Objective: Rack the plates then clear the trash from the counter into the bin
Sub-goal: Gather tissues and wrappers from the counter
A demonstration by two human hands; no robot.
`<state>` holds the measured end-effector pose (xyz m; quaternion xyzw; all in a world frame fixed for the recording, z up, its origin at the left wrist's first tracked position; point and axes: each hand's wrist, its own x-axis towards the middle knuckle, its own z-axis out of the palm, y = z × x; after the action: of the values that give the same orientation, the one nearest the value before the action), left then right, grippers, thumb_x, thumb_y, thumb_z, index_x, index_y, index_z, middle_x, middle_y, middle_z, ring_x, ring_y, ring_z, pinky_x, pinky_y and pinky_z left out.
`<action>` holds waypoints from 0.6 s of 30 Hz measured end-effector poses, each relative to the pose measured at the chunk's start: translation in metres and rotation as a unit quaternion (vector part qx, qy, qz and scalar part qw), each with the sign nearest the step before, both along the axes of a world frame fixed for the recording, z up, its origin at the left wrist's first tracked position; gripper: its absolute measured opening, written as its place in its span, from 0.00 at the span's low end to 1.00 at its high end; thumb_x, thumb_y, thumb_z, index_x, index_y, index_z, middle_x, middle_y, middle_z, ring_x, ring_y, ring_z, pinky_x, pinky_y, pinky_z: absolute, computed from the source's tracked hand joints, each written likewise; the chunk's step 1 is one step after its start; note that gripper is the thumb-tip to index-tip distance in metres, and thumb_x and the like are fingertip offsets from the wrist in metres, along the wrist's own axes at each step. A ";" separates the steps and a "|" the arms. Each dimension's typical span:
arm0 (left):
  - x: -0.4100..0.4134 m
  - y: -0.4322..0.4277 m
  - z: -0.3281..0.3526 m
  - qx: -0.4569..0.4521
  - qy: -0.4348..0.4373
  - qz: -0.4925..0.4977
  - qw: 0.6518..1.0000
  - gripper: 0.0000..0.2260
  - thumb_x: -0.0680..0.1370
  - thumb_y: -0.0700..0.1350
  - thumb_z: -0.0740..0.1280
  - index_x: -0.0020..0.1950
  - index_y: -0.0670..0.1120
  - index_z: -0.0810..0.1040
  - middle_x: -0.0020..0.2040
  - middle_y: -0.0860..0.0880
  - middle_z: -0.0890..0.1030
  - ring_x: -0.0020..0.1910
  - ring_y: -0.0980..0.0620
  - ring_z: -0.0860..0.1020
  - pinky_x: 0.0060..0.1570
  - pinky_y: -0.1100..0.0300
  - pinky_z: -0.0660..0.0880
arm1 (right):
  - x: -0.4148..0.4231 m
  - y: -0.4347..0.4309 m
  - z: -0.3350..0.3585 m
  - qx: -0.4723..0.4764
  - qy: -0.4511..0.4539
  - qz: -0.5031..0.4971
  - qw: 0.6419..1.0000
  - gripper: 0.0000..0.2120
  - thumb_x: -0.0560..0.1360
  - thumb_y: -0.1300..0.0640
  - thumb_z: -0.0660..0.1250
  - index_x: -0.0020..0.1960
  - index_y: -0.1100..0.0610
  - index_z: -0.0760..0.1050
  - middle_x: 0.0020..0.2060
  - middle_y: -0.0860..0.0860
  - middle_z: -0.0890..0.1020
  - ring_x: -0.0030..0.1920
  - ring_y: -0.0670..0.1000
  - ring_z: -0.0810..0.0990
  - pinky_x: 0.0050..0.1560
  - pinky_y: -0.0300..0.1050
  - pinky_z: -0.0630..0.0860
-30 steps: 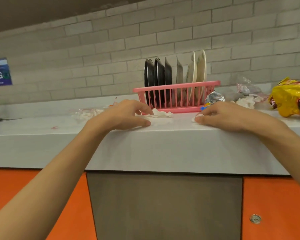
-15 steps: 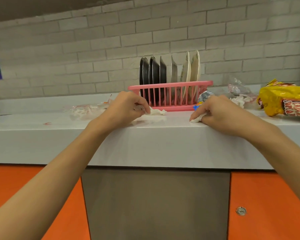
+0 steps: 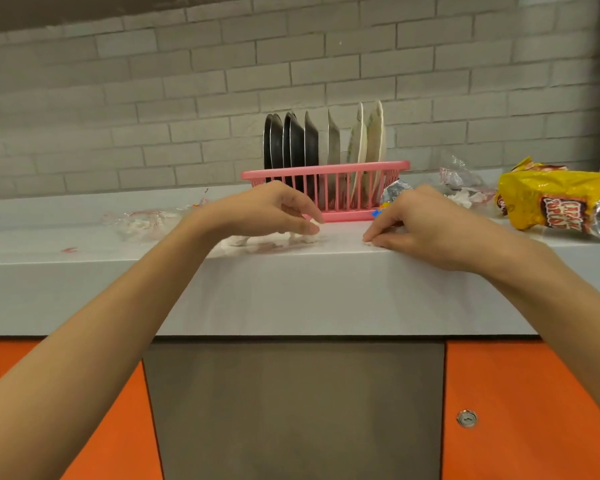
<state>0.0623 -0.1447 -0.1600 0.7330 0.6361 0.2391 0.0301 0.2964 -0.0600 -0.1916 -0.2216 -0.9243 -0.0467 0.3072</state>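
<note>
Crumpled white tissue (lumpy, ragged-edged)

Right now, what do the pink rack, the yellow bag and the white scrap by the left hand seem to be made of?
The pink rack looks like moulded plastic, smooth and semi-matt: uniform colour, thin slats. The yellow bag looks like printed plastic film, glossy and crinkled, silvery inside at its open end. The white scrap is probably tissue or paper napkin: matt, softly crumpled.

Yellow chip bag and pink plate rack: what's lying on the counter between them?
In the head view, trash lies there: a crumpled clear plastic wrapper with white tissue in front of it, and a silver foil wrapper beside the rack.
</note>
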 end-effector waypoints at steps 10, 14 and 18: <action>-0.002 0.067 0.021 -0.163 0.112 0.180 0.964 0.24 0.82 0.62 0.54 0.74 0.52 0.68 0.76 0.51 0.65 0.74 0.45 0.64 0.72 0.47 0.62 | 0.005 0.005 0.005 0.008 0.029 0.016 0.999 0.06 0.72 0.60 0.74 0.46 0.51 0.86 0.42 0.46 0.86 0.46 0.43 0.82 0.52 0.38 0.75; -0.004 0.064 0.023 -0.192 0.067 0.159 0.966 0.24 0.81 0.64 0.53 0.65 0.52 0.77 0.70 0.51 0.73 0.68 0.47 0.71 0.64 0.50 0.72 | 0.006 0.007 0.004 0.011 0.034 0.025 0.999 0.06 0.72 0.59 0.74 0.47 0.51 0.86 0.41 0.45 0.86 0.40 0.32 0.77 0.41 0.23 0.68; 0.002 0.049 0.025 -0.182 0.031 0.108 0.977 0.25 0.79 0.67 0.50 0.62 0.56 0.79 0.64 0.55 0.75 0.64 0.52 0.71 0.56 0.56 0.73 | 0.008 0.003 -0.002 0.009 0.044 0.044 0.998 0.05 0.73 0.62 0.73 0.47 0.55 0.86 0.29 0.31 0.75 0.33 0.24 0.72 0.34 0.18 0.64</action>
<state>0.0645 -0.0960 -0.1354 0.6489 0.7453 0.0984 0.1173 0.3048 -0.0574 -0.1932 -0.1801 -0.9181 -0.0313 0.3516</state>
